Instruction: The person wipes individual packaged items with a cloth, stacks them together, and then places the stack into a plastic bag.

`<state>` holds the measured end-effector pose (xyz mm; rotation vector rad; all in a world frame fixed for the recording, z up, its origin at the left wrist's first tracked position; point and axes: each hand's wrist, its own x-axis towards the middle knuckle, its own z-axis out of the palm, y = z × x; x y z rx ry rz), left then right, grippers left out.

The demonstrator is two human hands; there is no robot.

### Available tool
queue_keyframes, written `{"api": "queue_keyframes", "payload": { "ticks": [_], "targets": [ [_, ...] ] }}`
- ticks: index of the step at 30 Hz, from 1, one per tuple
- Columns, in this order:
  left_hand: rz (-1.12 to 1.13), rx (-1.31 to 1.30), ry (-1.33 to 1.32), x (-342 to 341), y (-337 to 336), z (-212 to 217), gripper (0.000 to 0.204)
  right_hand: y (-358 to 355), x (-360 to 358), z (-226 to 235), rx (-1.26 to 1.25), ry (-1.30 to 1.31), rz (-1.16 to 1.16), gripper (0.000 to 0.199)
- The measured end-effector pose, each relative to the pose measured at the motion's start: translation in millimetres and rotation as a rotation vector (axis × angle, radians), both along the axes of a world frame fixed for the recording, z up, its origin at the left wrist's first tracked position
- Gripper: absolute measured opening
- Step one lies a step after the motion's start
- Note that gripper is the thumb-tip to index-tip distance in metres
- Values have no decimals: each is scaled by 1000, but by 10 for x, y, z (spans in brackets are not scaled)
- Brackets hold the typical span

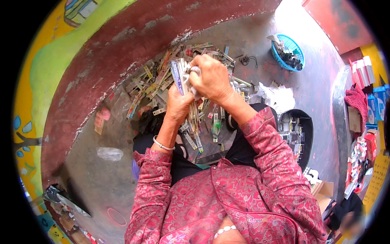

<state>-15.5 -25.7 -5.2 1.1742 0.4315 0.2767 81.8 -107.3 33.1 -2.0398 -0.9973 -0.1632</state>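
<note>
My left hand (178, 103) is closed round a bundle of long, narrow strips (177, 75), some whitish and one with purple print. My right hand (211, 79) is closed on a whitish cloth (193, 70) pressed against the bundle's side. Its fingertips are partly hidden by the cloth. More thin strips hang down below my left wrist, partly behind it. On the floor just beyond and around both hands lies a loose pile of similar long, flat strips (156, 83), in yellow, grey and clear tones.
A blue plastic basket (301, 52) with dark items stands at the far right. Crumpled white plastic (280, 97) lies nearer, beside a black tub (307, 134) of small packets. Boxes (380, 101) line the right wall. A clear plastic bag (109, 153) lies at left, below a red wall (77, 73).
</note>
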Motion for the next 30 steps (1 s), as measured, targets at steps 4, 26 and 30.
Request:
{"api": "queue_keyframes", "payload": {
  "ticks": [4,26,30],
  "targets": [
    [31,195,-22,64,-88,96,36,48,124,21,14,132,-73,19],
    [-93,263,-52,-32,-55,25,30,-161,168,-11,64,112,72,19],
    [-110,119,-7,-117,-103,101,22,-85,316,6,83,284,-50,21]
  ]
}}
